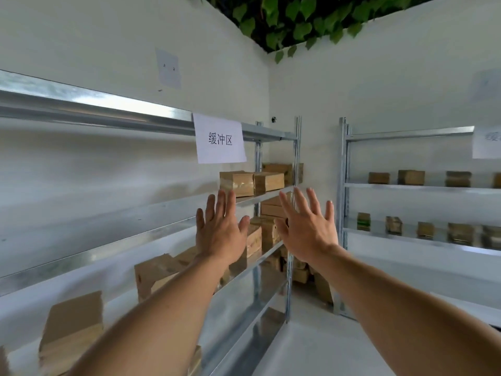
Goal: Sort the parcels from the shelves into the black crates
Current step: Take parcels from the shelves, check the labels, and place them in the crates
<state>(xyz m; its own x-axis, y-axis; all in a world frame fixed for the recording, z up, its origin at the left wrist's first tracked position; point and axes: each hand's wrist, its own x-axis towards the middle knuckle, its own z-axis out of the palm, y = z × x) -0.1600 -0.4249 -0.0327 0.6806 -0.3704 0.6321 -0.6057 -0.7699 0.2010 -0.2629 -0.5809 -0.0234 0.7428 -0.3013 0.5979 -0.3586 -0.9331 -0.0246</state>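
Brown parcels (pixel 237 183) sit on the galvanised left rack (pixel 297 158): a few at the far end of one shelf, more on the shelves below, and some close to the camera. A second rack (pixel 343 185) stands to the right against the other wall, with small parcels spaced in rows on two of its shelves. The left hand (pixel 221 232) and right hand (pixel 309 229) are raised side by side in front of the left rack, backs to the camera. Their fingers are straight and spread wide, and they hold nothing. A white paper sign (pixel 220 138) hangs from that rack's top beam. Green leaves (pixel 298 17) hang above the corner.
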